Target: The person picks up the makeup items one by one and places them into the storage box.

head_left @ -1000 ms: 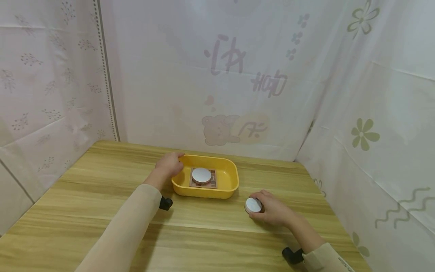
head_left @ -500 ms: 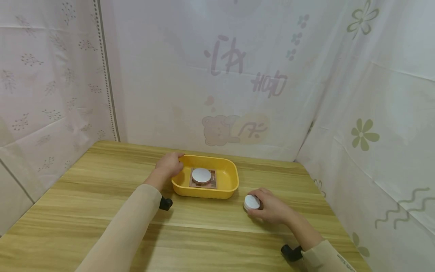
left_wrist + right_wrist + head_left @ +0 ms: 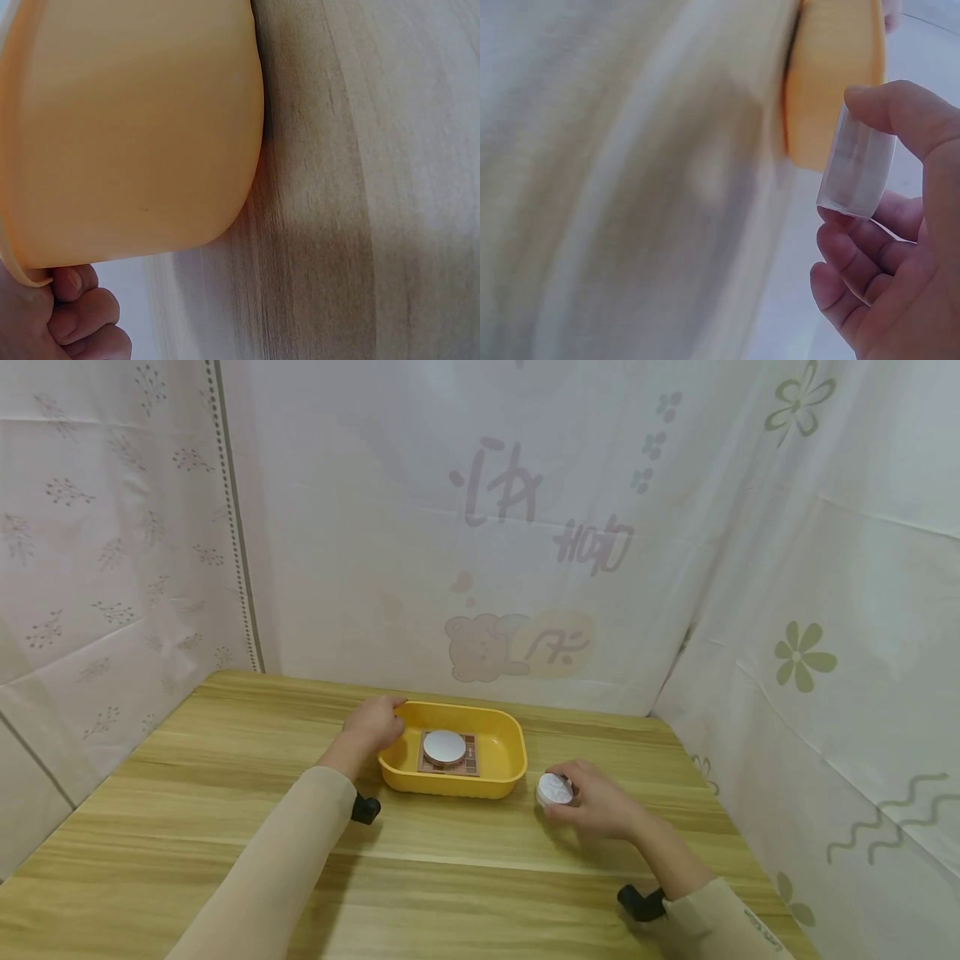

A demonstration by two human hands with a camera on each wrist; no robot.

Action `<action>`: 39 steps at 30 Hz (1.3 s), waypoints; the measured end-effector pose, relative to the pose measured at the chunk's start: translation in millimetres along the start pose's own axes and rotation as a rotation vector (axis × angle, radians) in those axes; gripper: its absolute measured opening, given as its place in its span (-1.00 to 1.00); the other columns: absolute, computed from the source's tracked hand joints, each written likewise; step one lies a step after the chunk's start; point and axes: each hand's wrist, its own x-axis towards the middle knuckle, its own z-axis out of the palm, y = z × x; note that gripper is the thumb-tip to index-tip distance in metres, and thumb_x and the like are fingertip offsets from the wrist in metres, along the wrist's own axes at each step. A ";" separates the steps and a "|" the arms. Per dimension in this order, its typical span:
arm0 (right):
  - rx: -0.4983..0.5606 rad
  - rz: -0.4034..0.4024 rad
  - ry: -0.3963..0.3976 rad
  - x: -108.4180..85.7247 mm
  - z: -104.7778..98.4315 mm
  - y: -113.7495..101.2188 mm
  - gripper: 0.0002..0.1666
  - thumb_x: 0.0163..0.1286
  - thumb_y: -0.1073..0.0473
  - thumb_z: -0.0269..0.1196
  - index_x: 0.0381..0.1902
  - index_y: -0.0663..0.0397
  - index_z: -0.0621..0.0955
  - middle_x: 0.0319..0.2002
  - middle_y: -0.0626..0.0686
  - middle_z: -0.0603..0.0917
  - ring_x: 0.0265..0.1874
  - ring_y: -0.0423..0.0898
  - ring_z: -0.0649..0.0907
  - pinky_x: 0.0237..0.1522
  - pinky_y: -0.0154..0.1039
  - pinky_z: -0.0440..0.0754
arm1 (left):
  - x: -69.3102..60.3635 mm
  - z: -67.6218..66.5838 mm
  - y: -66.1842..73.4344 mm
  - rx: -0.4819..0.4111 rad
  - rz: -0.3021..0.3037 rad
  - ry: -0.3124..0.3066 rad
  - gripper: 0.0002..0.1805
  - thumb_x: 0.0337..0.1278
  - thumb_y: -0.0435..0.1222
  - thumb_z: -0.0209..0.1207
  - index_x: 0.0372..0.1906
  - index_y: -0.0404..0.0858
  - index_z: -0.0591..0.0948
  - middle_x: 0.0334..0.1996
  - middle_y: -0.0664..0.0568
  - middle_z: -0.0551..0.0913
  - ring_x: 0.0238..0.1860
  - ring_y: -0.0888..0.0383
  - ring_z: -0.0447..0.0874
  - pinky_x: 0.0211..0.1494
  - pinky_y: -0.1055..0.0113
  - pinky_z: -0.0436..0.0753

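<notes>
A yellow plastic bin (image 3: 457,787) stands toward the back of the table. My left hand (image 3: 373,723) grips its left rim, with the fingers curled against the outer wall in the left wrist view. Inside the bin lies a flat square brown palette, which looks like eyeshadow (image 3: 471,763), and a round white-topped compact (image 3: 444,747) rests on it. To the right of the bin, my right hand (image 3: 600,802) pinches a small round white-topped container with clear sides (image 3: 554,789) between thumb and fingers. The right wrist view shows this container (image 3: 859,161) raised off the table and held by its edges.
The wood-grain table (image 3: 450,885) reaches a printed white curtain (image 3: 360,568) at the back and sides. A black camera mount (image 3: 366,809) sits at the left wrist and another black mount (image 3: 641,903) at the right wrist.
My right hand has risen and moved slightly away from me and to the left with the small round container. The left hand and the bin have stayed in place.
</notes>
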 end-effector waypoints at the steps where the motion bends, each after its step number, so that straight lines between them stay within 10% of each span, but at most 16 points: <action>1: -0.003 -0.004 0.009 0.5 -1.4 -0.2 -0.23 0.42 -0.18 0.51 0.40 0.11 0.60 0.08 0.02 0.65 0.00 -0.08 0.59 0.05 -0.09 0.62 | -0.3 0.1 0.0 0.000 -0.001 0.001 -0.34 0.52 -0.24 -0.01 0.66 -0.04 0.46 0.56 -0.22 0.54 0.06 -0.15 0.61 -0.11 0.07 0.57; 39: 0.070 -0.010 0.042 46.4 -25.7 -31.6 -0.27 0.48 -0.17 0.46 0.46 0.02 0.59 0.05 0.06 0.62 -0.03 0.00 0.57 -0.07 -0.15 0.58 | 4.1 0.9 -0.5 -0.020 -0.020 -0.029 -0.34 0.53 -0.25 -0.01 0.67 -0.02 0.45 0.57 -0.22 0.53 -0.38 -0.01 0.44 -0.39 0.20 0.39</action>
